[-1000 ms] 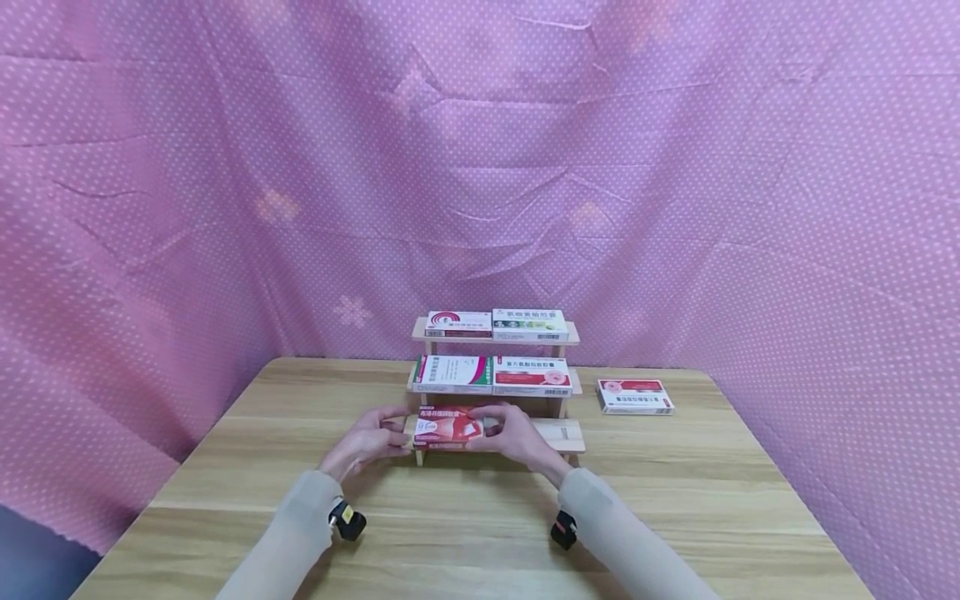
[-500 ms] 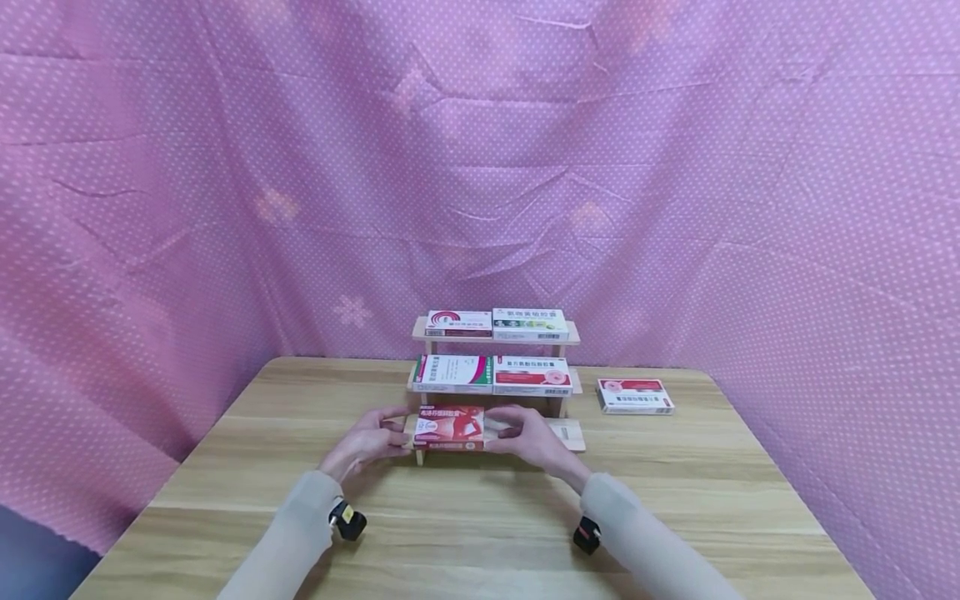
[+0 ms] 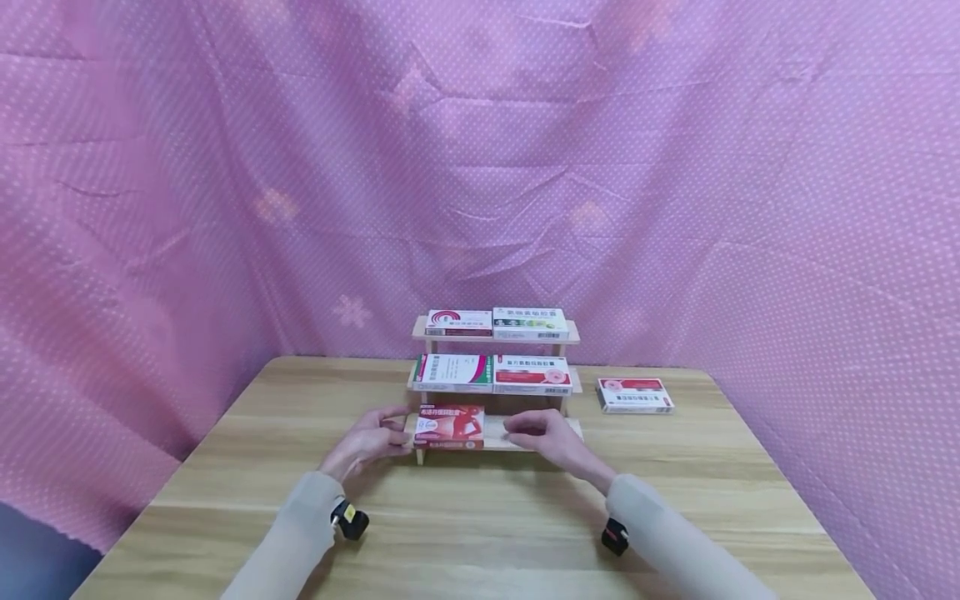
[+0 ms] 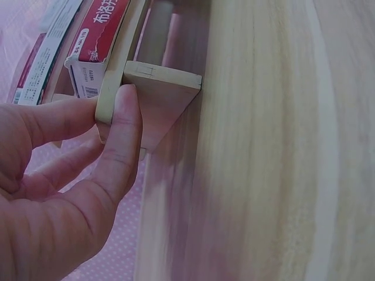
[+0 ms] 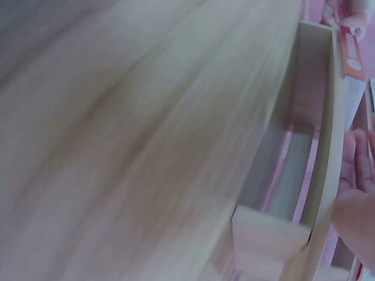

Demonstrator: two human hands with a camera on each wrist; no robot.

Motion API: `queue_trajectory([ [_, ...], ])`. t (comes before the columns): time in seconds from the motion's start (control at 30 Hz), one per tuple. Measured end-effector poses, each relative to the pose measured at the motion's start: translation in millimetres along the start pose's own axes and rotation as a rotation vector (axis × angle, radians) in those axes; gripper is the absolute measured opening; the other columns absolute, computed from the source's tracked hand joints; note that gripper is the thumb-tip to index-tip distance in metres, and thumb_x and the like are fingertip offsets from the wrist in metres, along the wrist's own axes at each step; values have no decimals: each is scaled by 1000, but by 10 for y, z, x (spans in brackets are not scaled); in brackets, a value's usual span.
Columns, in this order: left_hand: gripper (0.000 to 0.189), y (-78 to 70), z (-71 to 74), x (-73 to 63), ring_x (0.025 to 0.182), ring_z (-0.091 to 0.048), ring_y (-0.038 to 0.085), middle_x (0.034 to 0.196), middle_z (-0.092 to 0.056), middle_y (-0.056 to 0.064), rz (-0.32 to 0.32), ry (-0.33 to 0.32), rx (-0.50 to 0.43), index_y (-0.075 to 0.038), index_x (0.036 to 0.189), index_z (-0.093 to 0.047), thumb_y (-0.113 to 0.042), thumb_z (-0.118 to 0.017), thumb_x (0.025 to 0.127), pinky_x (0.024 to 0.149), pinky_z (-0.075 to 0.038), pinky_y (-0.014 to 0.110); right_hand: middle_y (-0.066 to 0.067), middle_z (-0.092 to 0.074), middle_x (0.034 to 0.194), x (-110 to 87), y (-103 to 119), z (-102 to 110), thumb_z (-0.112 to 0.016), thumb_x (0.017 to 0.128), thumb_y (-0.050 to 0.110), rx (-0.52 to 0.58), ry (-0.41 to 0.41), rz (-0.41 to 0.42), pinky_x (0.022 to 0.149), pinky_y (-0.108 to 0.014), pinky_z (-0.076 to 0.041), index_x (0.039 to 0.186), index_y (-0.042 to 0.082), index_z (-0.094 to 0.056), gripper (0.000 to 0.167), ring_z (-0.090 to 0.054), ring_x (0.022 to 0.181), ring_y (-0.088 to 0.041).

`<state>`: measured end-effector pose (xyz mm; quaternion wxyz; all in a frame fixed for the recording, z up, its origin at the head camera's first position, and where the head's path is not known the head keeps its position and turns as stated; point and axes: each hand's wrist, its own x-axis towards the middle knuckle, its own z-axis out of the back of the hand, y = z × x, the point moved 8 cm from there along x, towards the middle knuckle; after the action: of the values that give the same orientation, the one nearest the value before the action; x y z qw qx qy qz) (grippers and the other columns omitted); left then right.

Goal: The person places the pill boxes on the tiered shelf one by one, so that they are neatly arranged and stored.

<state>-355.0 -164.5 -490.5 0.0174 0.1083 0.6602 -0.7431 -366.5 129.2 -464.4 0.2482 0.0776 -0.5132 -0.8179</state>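
A red medicine box (image 3: 450, 427) lies flat at the left of the bottom tier of a three-tier wooden display rack (image 3: 497, 433). My left hand (image 3: 367, 442) pinches that tier's left end. In the left wrist view, the thumb and index finger (image 4: 58, 123) sit on either side of the board, beside the box's white end (image 4: 88, 79). My right hand (image 3: 553, 440) hovers over the right half of the same tier, fingers loosely bent and apart from the box. In the right wrist view, only part of that hand (image 5: 356, 175) shows at the edge.
The middle tier carries a green-and-white box (image 3: 452, 372) and a red-and-white box (image 3: 531, 375). Two more boxes lie on top: a white-and-red one (image 3: 459, 322) and a white-and-green one (image 3: 529, 322). Another red-and-white box (image 3: 635, 396) rests on the table (image 3: 480, 525) to the right.
My right hand has let go of the red box and moved right along the bottom tier. The box stays in place, and my left hand has barely moved.
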Motion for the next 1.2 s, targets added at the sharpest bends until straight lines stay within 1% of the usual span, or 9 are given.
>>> queue_trajectory([
  [0.17, 69, -6, -2, 6, 92, -67, 26, 121, -55, 29, 4, -2, -3, 6, 149, -29, 14, -55, 86, 88, -60, 40, -5, -72, 114, -52, -67, 151, -68, 92, 26, 29, 8, -24, 85, -26, -56, 118, 10, -70, 31, -66, 100, -15],
  [0.3, 71, 3, -3, 8, 89, -67, 27, 119, -55, 29, 12, -19, -7, 5, 149, -31, 18, -52, 83, 86, -61, 41, -11, -72, 113, -97, -120, 252, -68, 92, 24, 77, 25, -45, 86, -30, -57, 120, 6, -68, 33, -67, 99, -20],
  [0.43, 73, 12, 11, 19, 86, -68, 27, 117, -56, 28, 11, -34, -5, 4, 149, -31, 20, -52, 81, 85, -61, 41, -15, -71, 110, -156, -114, 355, -68, 92, 20, 103, 16, -44, 84, -33, -58, 120, 0, -67, 34, -67, 96, -25],
  [0.5, 73, 7, 9, 20, 87, -67, 27, 117, -56, 27, 5, -29, -4, 4, 149, -31, 19, -53, 81, 85, -61, 41, -16, -71, 109, -178, -141, 406, -69, 91, 20, 112, 14, -46, 82, -33, -58, 119, -1, -67, 35, -67, 94, -26],
  [0.6, 73, -4, 4, 23, 89, -66, 27, 118, -54, 27, 1, -22, -9, 4, 149, -30, 18, -54, 81, 86, -61, 41, -16, -71, 107, -216, -186, 487, -70, 90, 20, 122, 17, -53, 81, -33, -58, 118, -1, -67, 35, -67, 92, -25],
  [0.73, 73, 0, 1, 4, 90, -66, 28, 119, -53, 28, 4, -23, -13, 4, 149, -31, 18, -54, 81, 87, -60, 42, -13, -73, 104, -249, -265, 600, -70, 91, 23, 120, 19, -49, 81, -29, -57, 116, -1, -68, 35, -68, 90, -18],
  [0.83, 73, 2, 0, 0, 90, -66, 28, 119, -54, 28, 6, -24, -7, 4, 149, -32, 19, -54, 81, 87, -60, 42, -13, -73, 103, -271, -293, 692, -68, 92, 23, 124, 12, -43, 81, -30, -58, 115, -3, -67, 35, -69, 88, -16],
  [1.0, 72, 7, 4, 2, 89, -67, 28, 119, -54, 29, 10, -29, 2, 4, 148, -32, 20, -51, 81, 87, -60, 43, -21, -71, 101, -286, -355, 869, -68, 92, 22, 147, -36, -20, 79, -36, -61, 115, -8, -65, 38, -69, 84, -16],
  [1.2, 71, 7, 0, 1, 87, -68, 28, 119, -54, 30, 9, -21, 0, 6, 148, -30, 20, -50, 82, 86, -61, 42, -30, -66, 111, -296, -507, 1092, -68, 92, 20, 162, -127, -22, 79, -39, -62, 120, -14, -59, 45, -69, 87, -17],
])
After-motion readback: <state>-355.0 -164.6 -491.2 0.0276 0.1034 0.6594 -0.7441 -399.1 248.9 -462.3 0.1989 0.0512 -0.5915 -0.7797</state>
